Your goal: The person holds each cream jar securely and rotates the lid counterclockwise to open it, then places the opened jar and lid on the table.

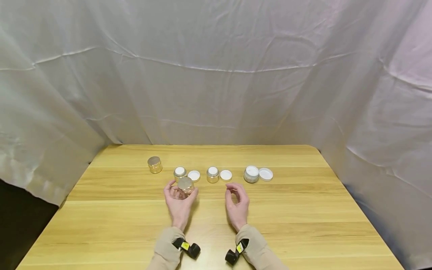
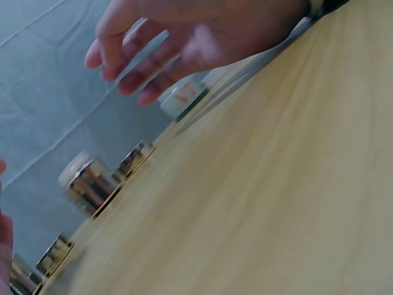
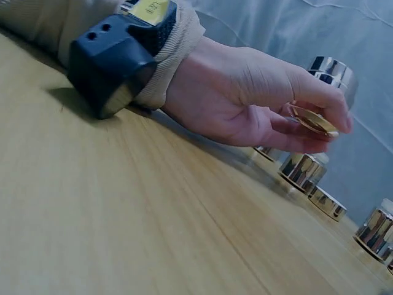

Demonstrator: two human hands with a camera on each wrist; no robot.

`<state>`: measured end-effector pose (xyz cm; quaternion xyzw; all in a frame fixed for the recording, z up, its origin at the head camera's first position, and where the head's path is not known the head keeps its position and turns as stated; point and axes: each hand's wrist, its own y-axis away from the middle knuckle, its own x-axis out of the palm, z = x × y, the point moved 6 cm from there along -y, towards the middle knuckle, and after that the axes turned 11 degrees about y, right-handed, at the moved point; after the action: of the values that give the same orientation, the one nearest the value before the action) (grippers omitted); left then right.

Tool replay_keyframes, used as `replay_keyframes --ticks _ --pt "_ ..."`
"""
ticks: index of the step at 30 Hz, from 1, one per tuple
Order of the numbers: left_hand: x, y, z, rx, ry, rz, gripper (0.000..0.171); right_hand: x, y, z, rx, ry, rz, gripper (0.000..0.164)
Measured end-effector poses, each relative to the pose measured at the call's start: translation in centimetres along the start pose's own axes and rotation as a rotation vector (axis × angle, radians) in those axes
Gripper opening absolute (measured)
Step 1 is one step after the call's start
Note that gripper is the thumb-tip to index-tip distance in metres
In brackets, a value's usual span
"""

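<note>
My left hand (image 1: 179,205) holds a gold jar (image 1: 185,183) with a flat gold top between thumb and fingers. The jar is raised off the table; in the right wrist view its gold underside (image 3: 312,120) shows between the fingers. Just behind it is an open gold jar (image 1: 180,171) with a white top, its lid (image 1: 194,176) lying white side up beside it. My right hand (image 1: 238,205) hovers with loosely curved fingers and holds nothing. Nearest to it are a round lid (image 1: 226,175) and a second open gold jar (image 1: 212,174).
A gold-topped jar (image 1: 155,165) stands at the back left. Toward the back right are an open white jar (image 1: 251,174) and an upturned white lid (image 1: 266,174). All rest on a wooden table (image 1: 216,240), with a grey curtain (image 1: 216,93) behind.
</note>
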<state>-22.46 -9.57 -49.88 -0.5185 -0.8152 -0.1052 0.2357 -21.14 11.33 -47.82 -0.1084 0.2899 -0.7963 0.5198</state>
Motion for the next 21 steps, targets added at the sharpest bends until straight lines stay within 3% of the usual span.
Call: replay_keyframes --ticks 8,21 --pt "1.7 1.2 1.2 -0.091 0.148 0.129 0.078 -0.4 -0.1 -0.2 0.048 -0.06 -0.033 0.019" --pt "3.5 2.7 2.5 -0.285 0.239 0.267 0.054 -0.6 -0.1 -0.5 0.084 -0.084 -0.058 0.02"
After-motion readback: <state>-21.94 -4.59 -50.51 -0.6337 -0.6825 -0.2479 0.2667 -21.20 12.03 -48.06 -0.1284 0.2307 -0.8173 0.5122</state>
